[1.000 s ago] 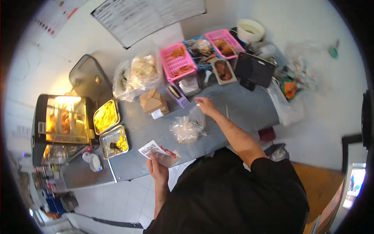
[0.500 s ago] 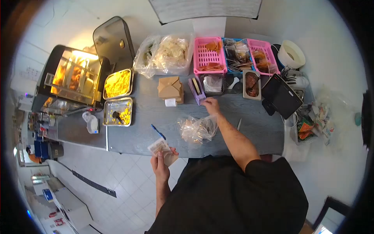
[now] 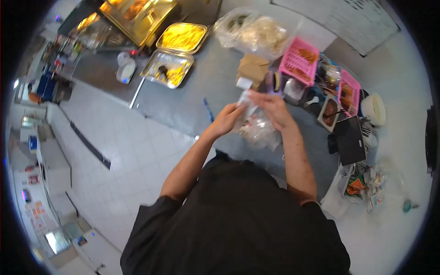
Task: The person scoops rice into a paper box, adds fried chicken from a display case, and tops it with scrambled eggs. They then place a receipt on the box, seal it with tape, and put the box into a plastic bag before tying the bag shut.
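Observation:
My left hand is closed on a small white paper packet, held above the table's near edge. My right hand is closed at the packet's upper right side, its fingers pinching there; the packet is blurred and partly hidden by the fingers. Just below the hands lies a clear plastic bag with something inside that I cannot make out. A purple tape dispenser stands right behind my right hand. Brown cardboard boxes are stacked beyond the packet, and a blue pen rests to the left.
Two metal trays, one heaped with yellow food and another part filled, stand at the back left near a lit display warmer. Pink baskets, a meat container and a dark tablet screen line the right.
My right hand has left the tape dispenser and come to the packet. My left hand has raised the packet forward and right, so both hands meet over the table. The view has turned.

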